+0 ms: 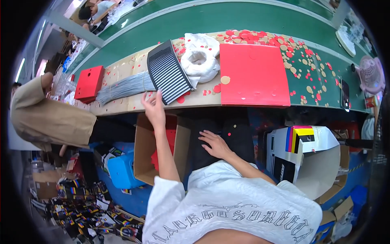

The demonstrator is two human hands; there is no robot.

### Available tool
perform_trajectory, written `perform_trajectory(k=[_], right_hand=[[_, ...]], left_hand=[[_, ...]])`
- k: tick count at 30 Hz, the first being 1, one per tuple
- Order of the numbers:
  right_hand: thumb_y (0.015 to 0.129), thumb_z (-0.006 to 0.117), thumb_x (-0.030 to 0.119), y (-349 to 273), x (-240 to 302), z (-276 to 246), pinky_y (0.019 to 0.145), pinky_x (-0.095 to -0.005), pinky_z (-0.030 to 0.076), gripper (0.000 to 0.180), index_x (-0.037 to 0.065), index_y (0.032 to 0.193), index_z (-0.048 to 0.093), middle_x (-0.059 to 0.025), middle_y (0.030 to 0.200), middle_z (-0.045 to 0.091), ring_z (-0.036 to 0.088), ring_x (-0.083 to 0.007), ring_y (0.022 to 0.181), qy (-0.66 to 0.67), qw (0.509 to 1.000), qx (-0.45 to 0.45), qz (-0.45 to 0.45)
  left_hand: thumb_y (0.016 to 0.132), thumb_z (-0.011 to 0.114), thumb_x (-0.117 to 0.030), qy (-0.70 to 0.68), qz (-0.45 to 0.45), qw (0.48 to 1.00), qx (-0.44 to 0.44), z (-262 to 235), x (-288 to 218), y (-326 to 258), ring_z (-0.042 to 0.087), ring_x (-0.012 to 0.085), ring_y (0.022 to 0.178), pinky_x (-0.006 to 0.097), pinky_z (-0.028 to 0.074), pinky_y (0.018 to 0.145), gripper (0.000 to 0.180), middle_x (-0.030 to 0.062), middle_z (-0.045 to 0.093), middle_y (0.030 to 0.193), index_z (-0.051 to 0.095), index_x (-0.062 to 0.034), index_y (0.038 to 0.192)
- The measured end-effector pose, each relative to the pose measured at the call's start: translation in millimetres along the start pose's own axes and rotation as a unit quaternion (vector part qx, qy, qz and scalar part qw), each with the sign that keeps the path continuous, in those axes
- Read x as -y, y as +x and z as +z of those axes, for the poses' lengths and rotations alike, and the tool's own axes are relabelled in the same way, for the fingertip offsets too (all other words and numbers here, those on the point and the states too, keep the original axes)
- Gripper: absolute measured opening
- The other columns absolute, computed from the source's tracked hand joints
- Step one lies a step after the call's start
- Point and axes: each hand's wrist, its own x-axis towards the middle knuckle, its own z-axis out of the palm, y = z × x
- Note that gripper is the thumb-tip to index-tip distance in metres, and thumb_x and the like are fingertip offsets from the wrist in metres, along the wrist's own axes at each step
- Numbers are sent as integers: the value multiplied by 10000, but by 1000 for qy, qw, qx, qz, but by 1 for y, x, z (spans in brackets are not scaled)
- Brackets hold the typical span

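While reaching up to the bench (122, 106) edge, left hand (153, 109) had its grip spread, fingertips just touching the near corner of the black slatted dustpan (168, 72). Pinching nothing. Could easily shove that dustpan sideways into the grey broom bristles (124, 86) just left of the grip, or knock red and tan paper dots (215, 87) down into the open cardboard box (143, 152) right below. Right hand (215, 144) lay flat and spread on the dark lap (239, 136), arm bent, holding nothing.

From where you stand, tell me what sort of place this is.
Most likely a factory packing or assembly line: a long green conveyor belt, a workbench strewn with red punched paper discs, and cardboard boxes of stock below.
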Motion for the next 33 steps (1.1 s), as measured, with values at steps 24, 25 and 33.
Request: perform_trajectory(k=[24, 25, 33], right_hand=[[996, 551, 434, 62, 38, -123, 956, -334, 481, 525, 2, 1292, 594, -104, 1200, 676, 639, -191, 1085, 420, 893, 5, 164], [958, 643, 255, 66, 48, -121, 889, -304, 485, 348, -1, 1195, 640, -77, 1092, 695, 637, -133, 976, 407, 896, -23, 179], [878, 741, 98, 40, 92, -102, 801, -261, 517, 223, -18, 1062, 691, -42, 966, 725, 647, -100, 864, 264, 943, 75, 186]], left_hand=[[883, 721, -72, -415, -85, 867, 263, -24, 22, -160, 613, 124, 1018, 272, 480, 925, 392, 63, 682, 1120, 599, 26, 1243], [880, 732, -69, -382, -63, 877, 285, -28, 36, -164, 618, 133, 1040, 281, 485, 943, 405, 74, 684, 1136, 594, 34, 1247], [911, 710, -125, -474, -206, 834, 194, -55, 30, -138, 655, 138, 951, 276, 527, 867, 288, 80, 694, 1066, 632, 6, 1155]])
